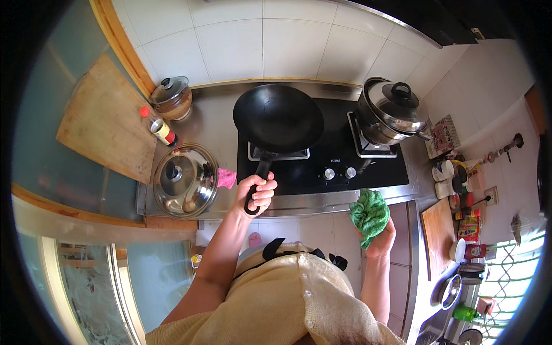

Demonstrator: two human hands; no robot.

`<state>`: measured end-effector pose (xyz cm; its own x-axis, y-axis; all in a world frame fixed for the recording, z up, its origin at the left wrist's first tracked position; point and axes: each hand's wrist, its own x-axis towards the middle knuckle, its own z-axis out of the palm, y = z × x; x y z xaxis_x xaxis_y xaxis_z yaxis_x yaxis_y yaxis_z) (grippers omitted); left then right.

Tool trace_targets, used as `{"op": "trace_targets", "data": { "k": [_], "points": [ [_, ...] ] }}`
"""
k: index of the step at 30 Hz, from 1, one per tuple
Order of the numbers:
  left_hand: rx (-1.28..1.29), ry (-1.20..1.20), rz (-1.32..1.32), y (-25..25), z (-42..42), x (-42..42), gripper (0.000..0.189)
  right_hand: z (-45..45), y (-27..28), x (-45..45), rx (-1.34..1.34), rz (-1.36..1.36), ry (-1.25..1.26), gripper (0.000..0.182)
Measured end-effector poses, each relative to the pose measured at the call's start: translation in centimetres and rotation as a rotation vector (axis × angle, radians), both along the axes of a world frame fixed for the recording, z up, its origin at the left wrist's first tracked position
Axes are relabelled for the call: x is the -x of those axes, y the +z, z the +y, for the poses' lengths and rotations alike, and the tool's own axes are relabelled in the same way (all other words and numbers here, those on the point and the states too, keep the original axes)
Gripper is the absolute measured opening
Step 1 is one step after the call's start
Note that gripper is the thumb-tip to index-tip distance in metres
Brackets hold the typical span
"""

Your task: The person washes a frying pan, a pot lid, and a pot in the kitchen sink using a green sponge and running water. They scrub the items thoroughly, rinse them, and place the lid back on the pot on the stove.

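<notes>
My left hand grips the black handle of a dark wok, fingers wrapped around it. The wok is tilted so its inside faces me, over the left burner of a black glass gas hob. Whether its base touches the pan support cannot be seen. In front of the counter's steel edge, my right hand holds a crumpled green cloth, which hides most of the fingers. Two silver knobs sit at the front of the hob.
A lidded steel pot stands on the right burner. Left of the hob are a glass lid, a pink cloth, a sauce bottle and a lidded casserole. A wooden board leans there. Jars and a chopping board line the right counter.
</notes>
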<state>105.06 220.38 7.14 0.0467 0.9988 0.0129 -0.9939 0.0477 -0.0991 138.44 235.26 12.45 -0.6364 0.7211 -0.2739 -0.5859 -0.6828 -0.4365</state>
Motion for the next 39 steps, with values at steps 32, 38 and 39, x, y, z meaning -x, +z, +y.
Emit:
{"op": "trace_targets", "data": {
  "k": [32, 38, 39],
  "points": [
    [2.030, 0.486, 2.231, -4.9, -13.4, 18.3, 0.040, -4.4, 0.8, 11.9, -0.079, -0.062, 0.299, 0.050],
    [1.572, 1.072, 1.831, -1.0, -19.1, 19.6, 0.031, -5.1, 0.5, 11.1, -0.022, -0.038, 0.223, 0.052],
    [1.399, 1.026, 1.540, 1.0, -19.9, 19.2, 0.028, -5.3, 0.4, 10.9, -0.016, -0.027, 0.220, 0.052]
  ]
}}
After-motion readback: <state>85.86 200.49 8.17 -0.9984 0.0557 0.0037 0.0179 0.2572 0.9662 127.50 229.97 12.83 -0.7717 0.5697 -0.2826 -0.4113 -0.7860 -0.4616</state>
